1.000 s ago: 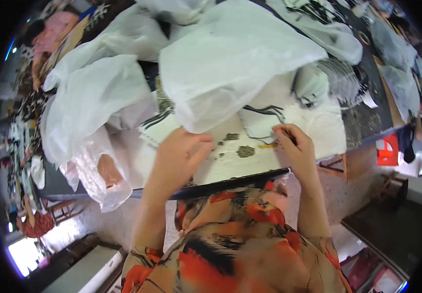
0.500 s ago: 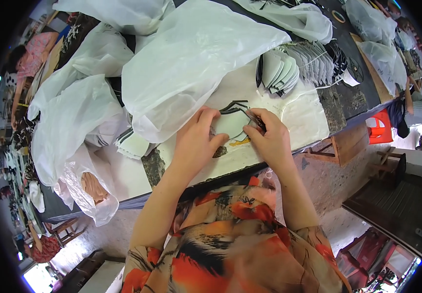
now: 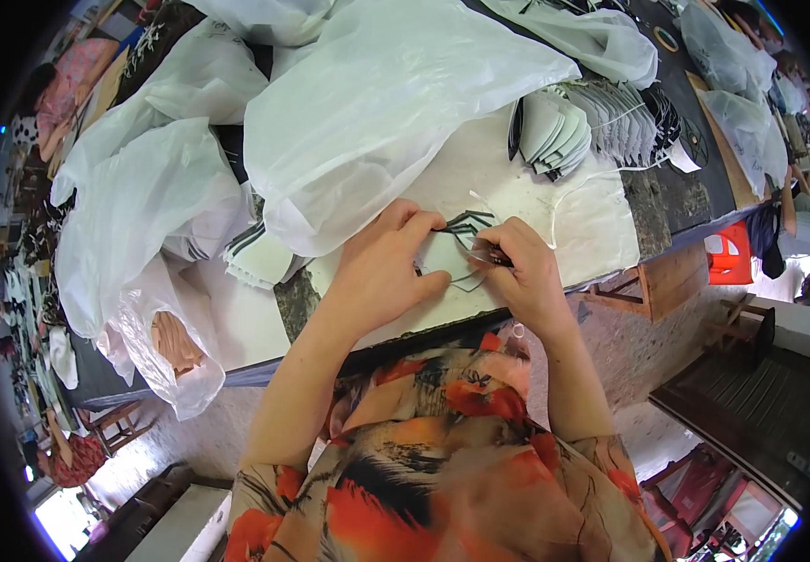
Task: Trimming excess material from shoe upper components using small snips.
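Note:
A small stack of pale grey-green cut pieces with black edging (image 3: pixel 444 253) lies at the near side of the white board (image 3: pixel 601 225). My left hand (image 3: pixel 391 258) grips the stack's left side, thumb on the near edge and fingers on the far edge. At the stack's right edge, my right hand (image 3: pixel 531 272) is closed around small dark thread snips (image 3: pixel 496 256), mostly covered by the fingers. A thin dark strand curves under the snips beside the stack. Just beyond lies a short white strip (image 3: pixel 480 199).
A large white plastic bag (image 3: pixel 377 112) bulges over the board's far left. Fanned pale pieces (image 3: pixel 550 136) and a tied grey bundle (image 3: pixel 616 122) lie at far right. More pieces (image 3: pixel 260 255) sit left of my hand. A red stool (image 3: pixel 729 253) stands beyond the table's right.
The stack has turned and sits flatter, with its black-edged layers fanned at the far right. My right hand has shifted slightly right and down, and its knuckles now face up more.

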`<move>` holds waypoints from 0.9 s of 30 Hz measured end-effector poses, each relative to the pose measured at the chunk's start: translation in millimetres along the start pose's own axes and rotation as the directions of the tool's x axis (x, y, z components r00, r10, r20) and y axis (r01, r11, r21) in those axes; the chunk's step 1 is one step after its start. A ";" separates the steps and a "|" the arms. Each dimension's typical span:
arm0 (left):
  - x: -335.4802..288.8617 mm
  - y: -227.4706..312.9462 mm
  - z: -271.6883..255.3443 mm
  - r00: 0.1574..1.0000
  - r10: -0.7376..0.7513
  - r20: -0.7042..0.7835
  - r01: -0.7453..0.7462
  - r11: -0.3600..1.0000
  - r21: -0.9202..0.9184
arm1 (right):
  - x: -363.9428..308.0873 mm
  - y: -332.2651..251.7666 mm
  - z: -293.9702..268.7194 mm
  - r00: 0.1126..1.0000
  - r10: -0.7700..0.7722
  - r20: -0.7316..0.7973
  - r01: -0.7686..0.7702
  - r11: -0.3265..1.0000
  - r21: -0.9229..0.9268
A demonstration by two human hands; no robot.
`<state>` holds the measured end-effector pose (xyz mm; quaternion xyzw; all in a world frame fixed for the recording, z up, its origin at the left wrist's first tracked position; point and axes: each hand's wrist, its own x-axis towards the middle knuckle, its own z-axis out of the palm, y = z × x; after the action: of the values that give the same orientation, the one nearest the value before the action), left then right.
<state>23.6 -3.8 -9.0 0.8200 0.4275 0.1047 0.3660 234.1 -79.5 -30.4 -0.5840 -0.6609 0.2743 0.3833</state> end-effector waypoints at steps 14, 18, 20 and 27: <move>-1.3 -5.9 6.0 0.993 0.106 -0.049 -0.105 0.994 0.013 | -11.1 -14.7 -2.7 0.883 0.342 0.321 -0.466 0.711 0.526; -0.9 -5.0 1.5 0.992 0.127 -0.026 -0.125 0.991 0.051 | -19.4 -13.4 1.3 0.897 0.392 0.203 -0.412 0.581 0.702; -2.9 -4.7 -4.2 0.985 0.168 -0.047 -0.170 0.984 -0.051 | -20.1 -13.3 -0.3 0.874 0.451 0.183 -0.427 0.529 0.734; -36.6 -12.9 -27.3 0.984 -0.150 0.094 0.177 0.851 -0.495 | -17.5 -15.3 -0.3 0.865 0.476 0.157 -0.456 0.617 0.642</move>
<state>-20.1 -13.6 6.6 0.6598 0.4441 0.1595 0.5848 226.1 -99.3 -21.1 -0.5651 -0.3406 0.5707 0.4889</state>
